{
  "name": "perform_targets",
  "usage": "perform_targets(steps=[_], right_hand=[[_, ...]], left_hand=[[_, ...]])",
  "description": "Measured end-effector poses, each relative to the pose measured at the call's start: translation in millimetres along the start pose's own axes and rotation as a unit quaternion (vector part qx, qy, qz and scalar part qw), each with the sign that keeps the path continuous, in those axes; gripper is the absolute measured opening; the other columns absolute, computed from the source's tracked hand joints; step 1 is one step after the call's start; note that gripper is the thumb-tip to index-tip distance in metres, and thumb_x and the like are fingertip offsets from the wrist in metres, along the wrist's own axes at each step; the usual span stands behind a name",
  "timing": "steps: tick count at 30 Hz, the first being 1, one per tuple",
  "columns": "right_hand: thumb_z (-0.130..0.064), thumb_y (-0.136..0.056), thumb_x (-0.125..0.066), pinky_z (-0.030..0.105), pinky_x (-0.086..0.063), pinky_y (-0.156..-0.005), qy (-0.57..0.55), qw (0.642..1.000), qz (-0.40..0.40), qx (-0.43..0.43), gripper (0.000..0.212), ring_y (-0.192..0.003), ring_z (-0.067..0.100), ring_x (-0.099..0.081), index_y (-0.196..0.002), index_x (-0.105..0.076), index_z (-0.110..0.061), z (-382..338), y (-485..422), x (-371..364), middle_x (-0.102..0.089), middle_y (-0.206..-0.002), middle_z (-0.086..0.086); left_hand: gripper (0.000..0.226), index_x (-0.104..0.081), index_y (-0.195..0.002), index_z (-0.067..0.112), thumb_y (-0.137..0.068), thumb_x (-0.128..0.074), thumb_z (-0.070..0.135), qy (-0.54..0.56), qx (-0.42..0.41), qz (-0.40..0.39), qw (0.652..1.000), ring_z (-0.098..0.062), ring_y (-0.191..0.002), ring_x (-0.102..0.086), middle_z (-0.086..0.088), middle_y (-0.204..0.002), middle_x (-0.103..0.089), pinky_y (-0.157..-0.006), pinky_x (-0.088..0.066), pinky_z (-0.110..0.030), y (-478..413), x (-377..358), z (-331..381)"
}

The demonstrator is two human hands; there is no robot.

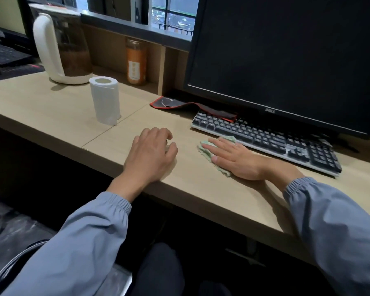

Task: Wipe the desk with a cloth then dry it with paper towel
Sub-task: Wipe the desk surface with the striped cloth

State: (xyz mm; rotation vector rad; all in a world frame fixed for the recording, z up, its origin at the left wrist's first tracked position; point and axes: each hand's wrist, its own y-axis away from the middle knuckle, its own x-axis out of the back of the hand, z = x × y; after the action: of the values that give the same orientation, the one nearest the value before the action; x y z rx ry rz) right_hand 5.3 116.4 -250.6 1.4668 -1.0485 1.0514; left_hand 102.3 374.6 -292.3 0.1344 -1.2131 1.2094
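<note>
A light wooden desk (51, 107) fills the middle of the head view. My right hand (235, 159) lies flat, fingers together, pressing a crumpled pale green cloth (207, 153) onto the desk just in front of the keyboard. Only the cloth's edges show around the palm. My left hand (152, 154) rests on the desk to the left of the cloth, fingers curled and apart, holding nothing. A white paper towel roll (105, 99) stands upright further back and to the left, out of reach of both hands' fingers.
A black keyboard (265, 139) and a dark Dell monitor (286, 56) stand right behind the cloth. A folded black and red mat (192, 106) lies by the keyboard. A white kettle (60, 48) and an orange jar (136, 60) stand at the back. The desk's front edge runs diagonally below my wrists.
</note>
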Motion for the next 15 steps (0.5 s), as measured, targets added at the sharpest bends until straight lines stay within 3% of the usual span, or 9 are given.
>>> perform_targets(steps=[4,7,15], right_hand=[[-0.064,-0.103,-0.011,0.037,0.015,-0.121,-0.013,0.998,0.006,-0.064,0.050,-0.143,-0.007,0.028,-0.148,0.011,-0.064,34,54,-11,0.018,-0.158,-0.033],[-0.061,-0.104,-0.011,0.033,0.018,-0.116,-0.005,0.995,0.011,-0.104,0.051,-0.143,-0.004,0.028,-0.150,0.012,-0.061,34,65,-15,0.016,-0.163,-0.026],[-0.064,-0.102,-0.007,0.057,0.015,-0.118,-0.019,0.991,0.005,-0.130,0.055,-0.151,0.015,0.024,-0.154,0.008,-0.054,-59,20,-15,0.019,-0.165,-0.018]], left_hand=[[0.032,-0.058,-0.125,0.019,-0.102,-0.047,0.039,-0.001,-0.002,-0.008,1.000,-0.023,-0.109,-0.049,0.001,-0.113,-0.060,-0.095,-0.039,-0.042,3,0,3],[0.034,-0.058,-0.127,0.020,-0.102,-0.046,0.040,-0.014,-0.016,-0.022,1.000,-0.022,-0.110,-0.048,0.001,-0.116,-0.059,-0.096,-0.038,-0.041,2,0,6],[0.033,-0.059,-0.124,0.019,-0.104,-0.041,0.037,-0.026,-0.026,-0.040,0.999,-0.024,-0.112,-0.048,-0.002,-0.121,-0.059,-0.094,-0.040,-0.042,1,0,5]])
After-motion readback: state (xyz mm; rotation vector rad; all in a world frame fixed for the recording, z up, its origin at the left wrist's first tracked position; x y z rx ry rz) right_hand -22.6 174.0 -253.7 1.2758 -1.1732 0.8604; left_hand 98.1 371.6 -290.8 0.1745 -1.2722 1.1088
